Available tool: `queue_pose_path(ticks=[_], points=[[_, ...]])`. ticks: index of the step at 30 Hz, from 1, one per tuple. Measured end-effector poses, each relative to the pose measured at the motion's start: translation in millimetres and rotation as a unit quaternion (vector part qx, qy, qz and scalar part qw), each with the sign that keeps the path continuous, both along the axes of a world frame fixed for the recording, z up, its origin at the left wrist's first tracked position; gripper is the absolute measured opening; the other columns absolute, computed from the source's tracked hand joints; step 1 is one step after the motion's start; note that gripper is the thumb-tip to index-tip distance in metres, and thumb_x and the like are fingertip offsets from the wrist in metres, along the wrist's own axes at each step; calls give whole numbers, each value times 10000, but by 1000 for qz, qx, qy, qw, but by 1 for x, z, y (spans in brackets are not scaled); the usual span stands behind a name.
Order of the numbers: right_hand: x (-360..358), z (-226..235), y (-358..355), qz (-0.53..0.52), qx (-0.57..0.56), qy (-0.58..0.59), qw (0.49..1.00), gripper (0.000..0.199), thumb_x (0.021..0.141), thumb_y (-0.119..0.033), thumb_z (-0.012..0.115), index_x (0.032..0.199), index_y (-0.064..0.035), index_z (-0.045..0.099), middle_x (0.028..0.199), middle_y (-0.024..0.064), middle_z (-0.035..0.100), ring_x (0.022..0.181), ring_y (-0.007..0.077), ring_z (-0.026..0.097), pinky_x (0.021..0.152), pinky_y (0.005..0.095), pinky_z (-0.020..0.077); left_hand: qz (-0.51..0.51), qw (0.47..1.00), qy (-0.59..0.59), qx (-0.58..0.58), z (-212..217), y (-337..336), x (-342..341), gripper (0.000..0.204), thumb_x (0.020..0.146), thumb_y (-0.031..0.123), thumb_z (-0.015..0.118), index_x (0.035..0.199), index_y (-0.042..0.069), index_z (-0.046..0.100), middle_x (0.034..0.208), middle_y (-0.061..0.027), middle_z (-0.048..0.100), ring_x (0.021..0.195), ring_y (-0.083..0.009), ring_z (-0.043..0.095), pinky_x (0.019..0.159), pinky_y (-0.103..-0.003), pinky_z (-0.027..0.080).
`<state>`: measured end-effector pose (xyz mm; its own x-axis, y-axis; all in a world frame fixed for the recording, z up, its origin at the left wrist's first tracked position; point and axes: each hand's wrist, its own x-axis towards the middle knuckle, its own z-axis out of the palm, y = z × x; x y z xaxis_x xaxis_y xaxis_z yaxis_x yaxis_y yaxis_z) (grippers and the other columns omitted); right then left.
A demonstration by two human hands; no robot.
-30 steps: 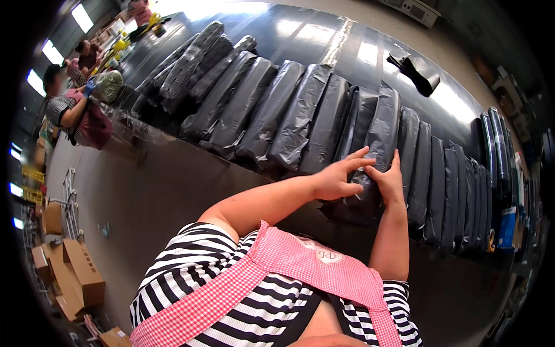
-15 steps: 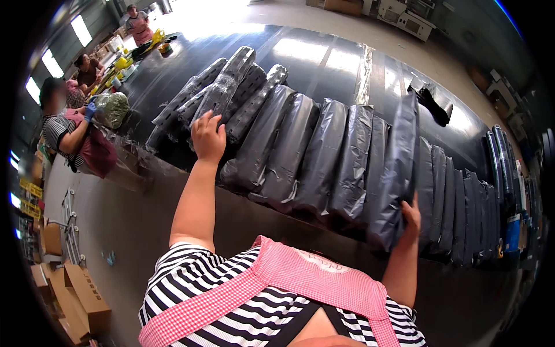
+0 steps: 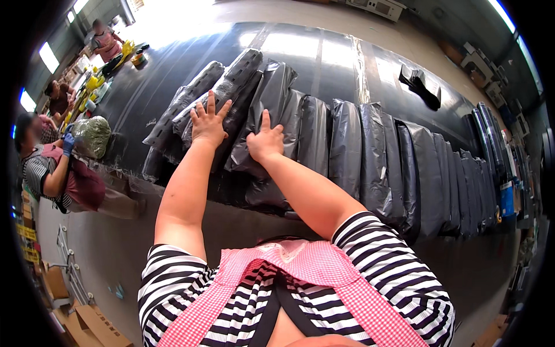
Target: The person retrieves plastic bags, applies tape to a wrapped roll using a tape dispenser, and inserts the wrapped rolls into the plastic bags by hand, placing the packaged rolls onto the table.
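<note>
My left hand [image 3: 209,122] lies with fingers spread over the clear-wrapped black rolls [image 3: 234,70] at the left end of the row. These rolls carry a pattern of dark dashes and lean on one another in a slanted pile. Close beside it, my right hand [image 3: 267,142] rests, fingers apart, on a dark grey plastic-wrapped package [image 3: 276,87]. That package leans against the pile, on the left end of a long row of similar wrapped packages [image 3: 346,139]. Neither hand is closed around anything.
The row runs along the near edge of a large black table [image 3: 191,43]. A crumpled black plastic piece [image 3: 421,87] lies farther back. Several people stand at the left, one beside a bag of green material [image 3: 91,137]. Cardboard boxes [image 3: 95,327] sit on the floor at lower left.
My right hand has left the raised package at the right and moved far left, beside my left hand. My left hand has spread its fingers higher on the rolls.
</note>
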<state>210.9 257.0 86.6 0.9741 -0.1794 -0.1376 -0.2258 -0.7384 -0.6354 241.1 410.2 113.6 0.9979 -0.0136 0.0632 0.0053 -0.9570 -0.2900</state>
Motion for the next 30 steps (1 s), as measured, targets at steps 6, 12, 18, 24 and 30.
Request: queue_pose_path(ticks=[6,12,18,24,30], points=[[-20,29,-93,155,126,3,980,854,868,-537,637,1534,-123,298,1510,298,302,1359,420,396,1113,440,353,-140,976,-51,-160,-8,-20,-15,338,845,267,701,1172,179,705,1590,-134,261,1478,-340,193,1181,-557,109],[-133,16,-383,-224,-92,-272,931,480,764,-273,759,1165,-25,666,1239,204,622,1144,357,589,999,416,452,-155,934,-9,-320,-32,-59,-37,833,848,462,697,1517,131,326,1467,-234,415,1276,-422,455,1088,-451,363],[-231,-34,-583,-281,-46,-62,957,613,841,-349,704,1342,-34,549,1261,187,612,1185,330,576,1025,409,443,-116,899,117,-406,-28,-96,0,1182,633,216,851,1573,195,135,1396,-236,455,1265,-398,494,1065,-420,412],[-188,-11,-567,-272,-156,64,947,785,729,-382,808,1326,42,527,1293,261,578,1223,349,556,1047,398,437,-98,852,157,-490,-61,-85,-3,1103,698,217,828,1570,194,153,1471,-242,416,1347,-366,438,1110,-387,361],[-203,-9,-602,-215,116,93,965,534,773,-218,795,1181,74,611,1130,190,673,1002,260,658,905,364,496,-36,891,130,-434,-53,-109,1,952,804,397,763,1551,176,215,1443,-250,460,1326,-387,463,1089,-410,379]])
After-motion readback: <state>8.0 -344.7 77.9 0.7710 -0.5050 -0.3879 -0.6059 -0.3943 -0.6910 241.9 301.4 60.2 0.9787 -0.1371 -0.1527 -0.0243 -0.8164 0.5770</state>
